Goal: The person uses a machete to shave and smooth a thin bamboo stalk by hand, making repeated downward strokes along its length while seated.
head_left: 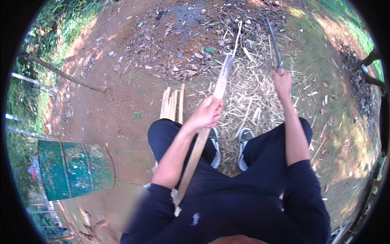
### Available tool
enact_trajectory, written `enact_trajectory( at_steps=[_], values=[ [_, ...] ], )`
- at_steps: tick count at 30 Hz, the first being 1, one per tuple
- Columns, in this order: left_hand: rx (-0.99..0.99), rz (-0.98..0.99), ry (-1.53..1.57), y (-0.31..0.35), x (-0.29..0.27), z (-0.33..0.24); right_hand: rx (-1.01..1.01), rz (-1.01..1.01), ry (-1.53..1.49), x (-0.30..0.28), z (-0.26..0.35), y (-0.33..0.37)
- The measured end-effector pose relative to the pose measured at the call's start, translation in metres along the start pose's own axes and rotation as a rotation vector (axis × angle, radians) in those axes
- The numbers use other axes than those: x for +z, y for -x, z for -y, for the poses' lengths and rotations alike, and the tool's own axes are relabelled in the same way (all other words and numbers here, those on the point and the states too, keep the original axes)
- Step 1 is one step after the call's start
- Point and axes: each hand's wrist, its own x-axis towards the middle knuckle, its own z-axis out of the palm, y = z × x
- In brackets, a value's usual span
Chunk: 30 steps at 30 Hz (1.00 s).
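Note:
My left hand (208, 112) is closed round a long, flat wooden strip (192, 166), perhaps split bamboo. The strip slants from beside my left upper arm up past my knees, and its far end is darker. A thin pale sliver (238, 37) shows just beyond that end; whether it is attached I cannot tell. In my right hand (283, 84) is the handle of a long, dark-bladed knife (274, 42), its blade pointing away from me. The blade is apart from the strip, off to its right.
Pale shavings (260, 91) cover the ground between and beyond my shoes (244, 148). Several cut strips (170, 103) lie by my left knee. A green metal drum (77, 168) is at the left, below a bare branch (67, 75). Leaf litter (178, 61) spreads farther off.

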Motion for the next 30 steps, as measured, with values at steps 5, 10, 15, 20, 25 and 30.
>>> enact_trajectory(
  at_steps=[5,10,15,20,25,30],
  values=[
    [-0.063,0.036,0.057,-0.004,-0.001,-0.011,-0.422,0.179,-0.279,-0.016,0.059,0.061],
    [-0.108,0.029,0.052,0.000,0.004,-0.006,-0.873,0.186,-0.072,-0.004,0.063,0.083],
    [-0.099,0.006,-0.019,0.001,0.002,0.003,-0.935,0.192,0.051,0.002,0.062,0.086],
    [-0.084,-0.057,-0.173,0.005,0.006,0.002,-1.045,0.069,-0.016,0.047,0.033,0.073],
    [-0.130,0.026,-0.174,0.007,0.008,0.002,-0.336,-0.220,0.155,0.051,-0.052,-0.006],
    [-0.066,-0.063,-0.021,-0.010,-0.006,0.000,-0.213,-0.089,0.102,0.031,-0.038,0.002]
  ],
)
